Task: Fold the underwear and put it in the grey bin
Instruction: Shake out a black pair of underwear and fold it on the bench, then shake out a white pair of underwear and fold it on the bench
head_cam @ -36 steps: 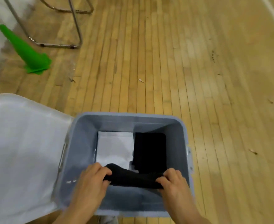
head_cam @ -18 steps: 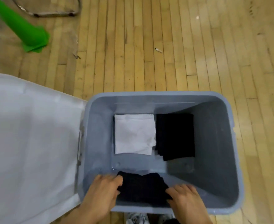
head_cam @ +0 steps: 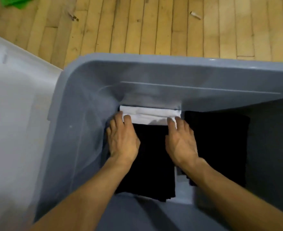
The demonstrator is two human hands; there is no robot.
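Both hands, left hand [head_cam: 123, 140] and right hand [head_cam: 181, 142], press flat-fingered on the black underwear [head_cam: 151, 157] atop the white pile [head_cam: 150, 115] by the bin's [head_cam: 154, 69] far wall; smooth evenly, edges squared, then lift away.

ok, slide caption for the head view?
Both hands lay folded black underwear onto white folded garment inside grey plastic bin.

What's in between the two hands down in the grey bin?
In the head view, the folded black underwear lies between the left hand and right hand, over a folded white cloth.
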